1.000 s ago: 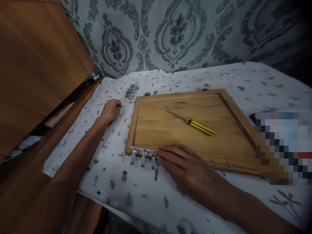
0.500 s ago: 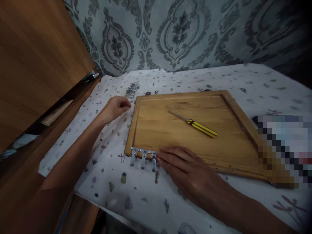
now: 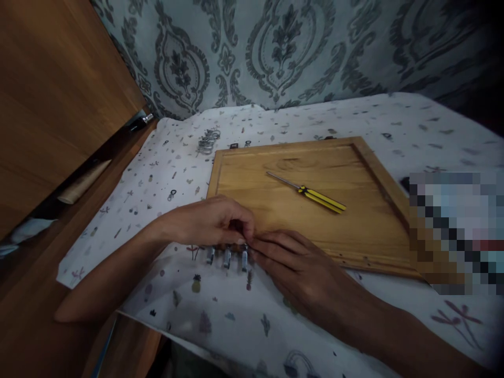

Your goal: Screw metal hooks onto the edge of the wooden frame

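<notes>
A framed wooden panel (image 3: 283,163) lies flat on the cloth-covered table. Metal hooks (image 3: 227,258) hang over its near left edge; their upper parts are hidden behind my left hand (image 3: 222,220). That hand is closed in a pinch just above the rightmost hook, and whatever sits between its fingertips cannot be made out. My right hand (image 3: 295,262) rests with fingers stretched along the panel's near edge, fingertips touching or very close to the same hook. On the panel lies a screwdriver (image 3: 307,192) with a yellow and black handle.
Beyond the panel's far left corner is a pile of metal hooks (image 3: 208,140). A wooden cabinet (image 3: 59,79) stands at the left, and a patterned wall (image 3: 275,47) rises behind the table. A pixelated patch covers the panel's right side. The printed white tablecloth (image 3: 220,320) reaches the front edge.
My left hand has moved from beside the panel's far left corner toward me and right, to the rightmost hook. My right hand stays at the panel's edge. The view has shifted slightly.
</notes>
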`<state>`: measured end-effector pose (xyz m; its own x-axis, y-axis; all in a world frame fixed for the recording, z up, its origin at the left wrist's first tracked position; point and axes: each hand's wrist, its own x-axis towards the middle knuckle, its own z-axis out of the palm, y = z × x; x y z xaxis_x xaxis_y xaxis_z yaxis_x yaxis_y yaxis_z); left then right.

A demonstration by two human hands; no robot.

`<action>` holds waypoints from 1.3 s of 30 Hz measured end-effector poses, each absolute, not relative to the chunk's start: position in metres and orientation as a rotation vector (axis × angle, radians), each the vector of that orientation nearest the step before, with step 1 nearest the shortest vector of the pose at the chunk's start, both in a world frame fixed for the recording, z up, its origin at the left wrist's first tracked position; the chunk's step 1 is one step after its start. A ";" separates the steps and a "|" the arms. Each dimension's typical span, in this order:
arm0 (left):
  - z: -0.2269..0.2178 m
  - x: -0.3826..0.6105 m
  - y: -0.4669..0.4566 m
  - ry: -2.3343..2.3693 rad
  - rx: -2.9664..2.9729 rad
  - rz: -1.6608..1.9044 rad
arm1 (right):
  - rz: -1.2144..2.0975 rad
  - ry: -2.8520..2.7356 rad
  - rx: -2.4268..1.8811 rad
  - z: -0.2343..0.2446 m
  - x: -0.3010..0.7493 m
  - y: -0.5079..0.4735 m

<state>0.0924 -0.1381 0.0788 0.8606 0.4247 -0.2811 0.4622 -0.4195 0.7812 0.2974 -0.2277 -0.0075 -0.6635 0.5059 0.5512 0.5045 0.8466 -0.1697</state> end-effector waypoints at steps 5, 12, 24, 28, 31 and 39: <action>0.077 0.096 -0.139 0.706 2.157 -0.078 | -0.007 -2.417 -0.740 -0.007 0.297 -0.228; 0.074 0.099 -0.140 0.757 2.198 -0.147 | -0.013 -2.417 -0.721 -0.005 0.297 -0.228; 0.065 0.097 -0.137 0.754 2.288 -0.154 | -0.013 -2.408 -0.767 -0.006 0.296 -0.229; 0.065 0.096 -0.133 0.731 2.286 -0.163 | 0.000 -2.408 -0.768 -0.006 0.297 -0.229; 0.063 0.096 -0.132 0.701 2.278 -0.141 | -0.016 -2.410 -0.754 -0.007 0.296 -0.229; 0.065 0.093 -0.126 0.647 2.268 -0.117 | -0.026 -2.406 -0.742 -0.006 0.296 -0.227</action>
<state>0.0926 -0.1263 0.0647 0.8674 0.4153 -0.2742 0.4850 -0.5821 0.6527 0.2961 -0.2268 -0.0060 -0.6545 0.5043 0.5633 0.5165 0.8424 -0.1539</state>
